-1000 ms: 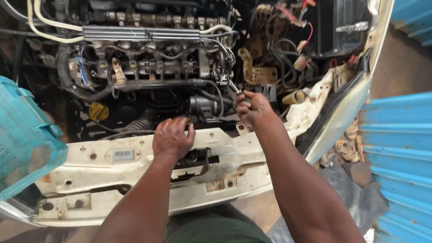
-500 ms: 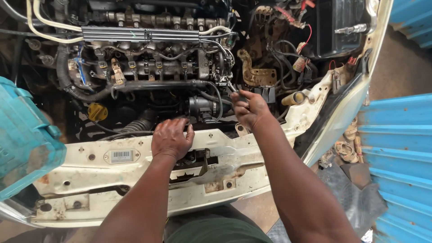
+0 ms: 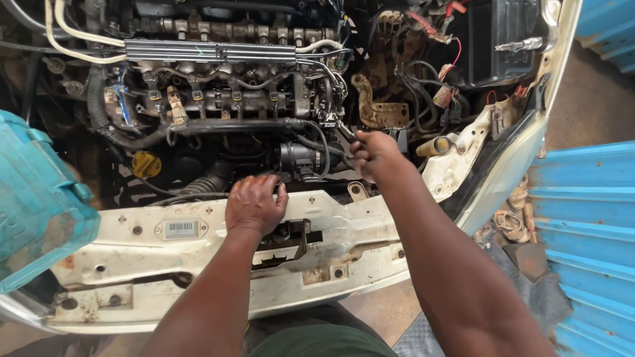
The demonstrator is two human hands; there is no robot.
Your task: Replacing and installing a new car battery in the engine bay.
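I look down into an open engine bay (image 3: 225,99) over a worn white front crossmember (image 3: 331,231). My left hand (image 3: 253,203) rests palm down on the crossmember's upper edge, fingers spread, holding nothing. My right hand (image 3: 372,153) reaches into the bay and grips a slim metal tool (image 3: 345,131), whose tip points up and left at the right end of the engine, near black hoses and a round black part (image 3: 297,160). The tool's working end is partly hidden among the wiring.
A teal plastic case (image 3: 33,205) sits at the left on the car's front. A yellow oil cap (image 3: 145,164) lies low left in the bay. A black battery (image 3: 503,39) with red wires is upper right. Blue corrugated sheeting (image 3: 589,231) stands at right.
My right hand with the tool has shifted slightly left and up toward the engine's right end. My left hand stays on the crossmember.
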